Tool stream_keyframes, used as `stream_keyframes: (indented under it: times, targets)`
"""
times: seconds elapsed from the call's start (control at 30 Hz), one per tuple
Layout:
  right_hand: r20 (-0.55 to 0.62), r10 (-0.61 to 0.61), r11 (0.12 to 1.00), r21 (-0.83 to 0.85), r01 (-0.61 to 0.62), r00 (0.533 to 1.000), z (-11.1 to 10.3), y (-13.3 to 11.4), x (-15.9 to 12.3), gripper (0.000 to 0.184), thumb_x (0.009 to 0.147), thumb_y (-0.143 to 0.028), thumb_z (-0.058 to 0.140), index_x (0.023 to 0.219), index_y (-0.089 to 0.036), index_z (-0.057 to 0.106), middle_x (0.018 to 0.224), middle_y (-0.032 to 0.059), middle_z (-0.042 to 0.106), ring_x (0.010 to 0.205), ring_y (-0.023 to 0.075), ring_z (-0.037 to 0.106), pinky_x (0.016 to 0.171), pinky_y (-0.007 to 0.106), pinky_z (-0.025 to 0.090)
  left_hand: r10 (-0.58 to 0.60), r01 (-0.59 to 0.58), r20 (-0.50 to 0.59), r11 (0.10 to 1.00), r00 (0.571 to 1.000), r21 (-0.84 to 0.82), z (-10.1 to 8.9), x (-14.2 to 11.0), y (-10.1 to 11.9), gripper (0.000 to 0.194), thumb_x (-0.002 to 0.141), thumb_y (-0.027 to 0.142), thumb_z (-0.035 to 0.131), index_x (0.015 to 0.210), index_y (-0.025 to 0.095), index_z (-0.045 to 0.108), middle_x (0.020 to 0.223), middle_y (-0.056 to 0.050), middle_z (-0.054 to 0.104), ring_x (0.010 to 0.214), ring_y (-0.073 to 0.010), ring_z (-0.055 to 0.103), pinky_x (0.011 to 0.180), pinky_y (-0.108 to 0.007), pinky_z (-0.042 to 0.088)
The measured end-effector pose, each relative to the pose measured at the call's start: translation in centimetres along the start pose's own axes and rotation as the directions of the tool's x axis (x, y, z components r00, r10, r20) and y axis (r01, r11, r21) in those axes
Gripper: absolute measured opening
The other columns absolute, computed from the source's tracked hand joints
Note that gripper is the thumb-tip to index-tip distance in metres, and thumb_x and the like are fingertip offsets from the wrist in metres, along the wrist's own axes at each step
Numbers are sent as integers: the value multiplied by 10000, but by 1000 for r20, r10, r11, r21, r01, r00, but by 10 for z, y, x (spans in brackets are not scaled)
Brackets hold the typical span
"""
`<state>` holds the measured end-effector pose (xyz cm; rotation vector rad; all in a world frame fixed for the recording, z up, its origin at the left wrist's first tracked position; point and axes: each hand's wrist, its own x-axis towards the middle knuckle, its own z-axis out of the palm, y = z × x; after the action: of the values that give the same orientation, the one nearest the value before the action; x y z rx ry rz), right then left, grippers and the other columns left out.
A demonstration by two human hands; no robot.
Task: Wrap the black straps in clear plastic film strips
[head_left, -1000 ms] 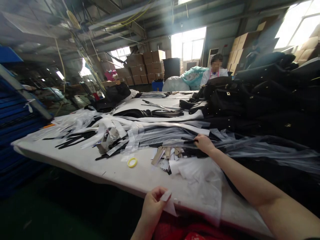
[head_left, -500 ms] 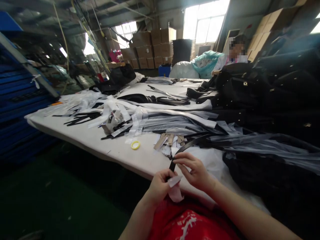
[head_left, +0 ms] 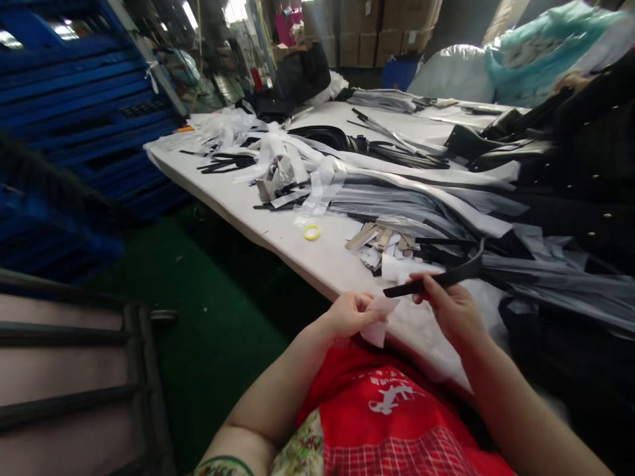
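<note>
A thin white sheet (head_left: 376,332), looking like paper or soft wrapping, is pinched in my left hand (head_left: 353,313) at the table's front edge. My right hand (head_left: 454,311) grips a black strap (head_left: 404,289) near one end. That end points left, just above the white sheet, while the rest of the strap curves back to the right over the table. Just beyond my hands lies a small pile of cardboard pieces (head_left: 380,239). Left of the pile sits a yellow ring (head_left: 311,232), perhaps a tape roll.
The white table (head_left: 278,231) carries wrapped black strips (head_left: 397,201), a coiled black bundle (head_left: 322,137) and loose white wrapping (head_left: 223,129). Black bags (head_left: 590,172) are heaped at the right. Blue racks (head_left: 74,99) stand left, with a metal-framed cart (head_left: 69,337) at lower left.
My view has swung left and down. My right hand has drawn the strap end away from my left hand, which keeps the white sheet. The hands are now farther apart.
</note>
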<state>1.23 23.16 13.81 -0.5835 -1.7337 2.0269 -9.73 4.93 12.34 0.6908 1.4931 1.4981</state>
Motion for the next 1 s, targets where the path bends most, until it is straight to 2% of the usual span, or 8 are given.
stream_keyframes:
  times: [0.1,0.23,0.37,0.53,0.73,0.9,1.0]
  targets:
    - [-8,-132,991,-37,131,991,-13,-14,-5,252,884,-415,681,1041,-225,736,863,42,708,691,148,624,677,294,505,-22,22,-10,999,1000,31,-8,-1,-6,471,678,581,775,657,115,718,873,-85,707,766,-169,623,654,-230,472]
    - [53,-196,978,-66,199,979,-16,-23,-10,233,894,-404,671,1033,-230,739,853,40,696,714,154,626,702,296,503,-55,54,-11,998,998,-37,-7,0,-10,467,637,547,818,575,122,633,752,-58,680,678,-131,591,596,-215,443]
    - [120,-185,972,-125,200,975,-17,-22,-13,240,900,-408,659,1041,-232,739,816,39,677,748,172,622,702,296,501,-162,164,27,970,986,-179,-3,-1,-10,478,565,514,868,558,129,585,678,-32,650,594,-108,567,559,-218,439]
    - [129,-157,966,-187,179,979,-21,-22,-15,247,886,-428,664,1011,-233,749,887,66,690,786,211,627,718,335,512,-231,235,43,944,972,-230,-2,0,-8,500,500,499,899,544,136,558,608,-16,633,537,-109,562,520,-226,425]
    - [90,-149,957,-237,166,985,-28,-16,-11,263,879,-444,666,1023,-242,754,860,61,697,803,225,629,732,346,505,-259,268,70,940,963,-214,-5,-1,-5,469,529,511,891,661,119,668,573,-3,621,523,-112,554,517,-226,422]
    - [150,-75,964,-241,109,986,-26,-16,-6,218,859,-450,690,955,-277,781,1009,55,724,941,250,645,833,357,517,-230,260,175,950,957,-176,-8,-1,-3,480,582,523,864,770,108,712,666,-23,659,583,-122,574,574,-233,445]
    - [201,-10,969,-241,59,980,-14,-16,-8,258,850,-495,684,939,-279,792,1046,58,725,1006,260,641,891,368,515,-148,166,187,982,971,-86,-5,2,-1,437,649,516,829,756,111,705,689,-22,645,622,-122,563,598,-230,433]
